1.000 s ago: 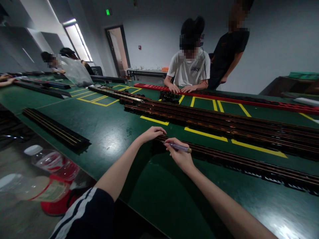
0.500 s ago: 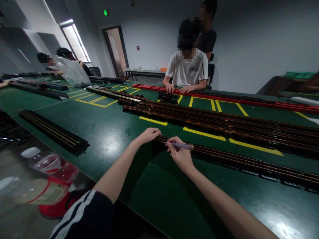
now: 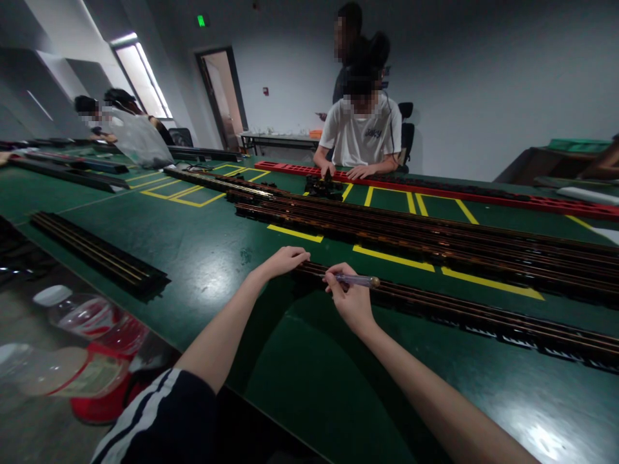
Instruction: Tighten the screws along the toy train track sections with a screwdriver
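In my right hand [image 3: 349,298] is a slim screwdriver [image 3: 356,280] with a translucent purplish handle, held like a pen. Its thin tip points left, over a long black rail [image 3: 454,305] with copper-coloured lines along its length. My left hand [image 3: 286,260] grips the rail's left end, fingers bent over it, a short way left of the screwdriver tip. The fingertips of that hand are partly hidden. The rail runs off to the right across the green table [image 3: 271,412]. Whatever small part lies under the tip is too dark to make out.
Beyond the rail lies a bundle of similar rails [image 3: 411,229]; a shorter one [image 3: 97,252] is at left. Bottles [image 3: 87,314] stand by the table's left edge. Across the table, a person in a white shirt [image 3: 365,138] works near a red rack [image 3: 483,191]; another stands behind.
Both my hands hold nearly the same pose on the rail; the view has shifted slightly. The standing person in the back has moved left, behind the seated one.
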The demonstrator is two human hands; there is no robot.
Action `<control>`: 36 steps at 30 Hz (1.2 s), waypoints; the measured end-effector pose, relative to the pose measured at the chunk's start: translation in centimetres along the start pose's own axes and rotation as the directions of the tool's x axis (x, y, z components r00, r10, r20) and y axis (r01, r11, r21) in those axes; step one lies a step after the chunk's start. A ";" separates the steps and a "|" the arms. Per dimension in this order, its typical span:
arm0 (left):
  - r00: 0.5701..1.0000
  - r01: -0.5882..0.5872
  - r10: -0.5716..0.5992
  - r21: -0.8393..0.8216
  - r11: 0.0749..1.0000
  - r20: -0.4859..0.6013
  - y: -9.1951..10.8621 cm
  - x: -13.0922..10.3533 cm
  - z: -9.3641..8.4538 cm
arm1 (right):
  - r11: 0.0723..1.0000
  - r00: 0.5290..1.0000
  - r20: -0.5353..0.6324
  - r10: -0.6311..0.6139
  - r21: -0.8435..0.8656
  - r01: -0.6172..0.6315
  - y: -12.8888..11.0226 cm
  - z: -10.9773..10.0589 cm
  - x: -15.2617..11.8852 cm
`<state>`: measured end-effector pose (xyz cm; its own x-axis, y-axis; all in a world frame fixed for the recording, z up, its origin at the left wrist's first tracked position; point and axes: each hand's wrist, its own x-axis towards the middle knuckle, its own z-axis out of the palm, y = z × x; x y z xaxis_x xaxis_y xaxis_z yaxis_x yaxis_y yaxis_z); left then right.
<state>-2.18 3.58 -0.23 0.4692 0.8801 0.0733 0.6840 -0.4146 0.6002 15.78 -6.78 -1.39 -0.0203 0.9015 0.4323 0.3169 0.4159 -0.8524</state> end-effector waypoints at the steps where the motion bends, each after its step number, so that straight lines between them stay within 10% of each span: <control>1: 1.000 0.002 -0.002 -0.003 1.000 0.003 0.0 0.0 0.0 | 1.000 1.000 -0.004 0.001 0.005 -0.001 0.0 0.0 0.0; 36: 0.995 0.058 -0.061 -0.030 0.998 -0.080 0.1 0.0 0.5 | 0.991 0.997 0.081 -0.005 0.131 -0.005 1.3 -0.5 1.3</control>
<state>-1.85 3.41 -0.62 0.3805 0.9193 0.1003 0.6929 -0.3553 0.6274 16.64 -5.07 -1.78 -0.0988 0.9060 0.4115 0.1899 0.4231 -0.8860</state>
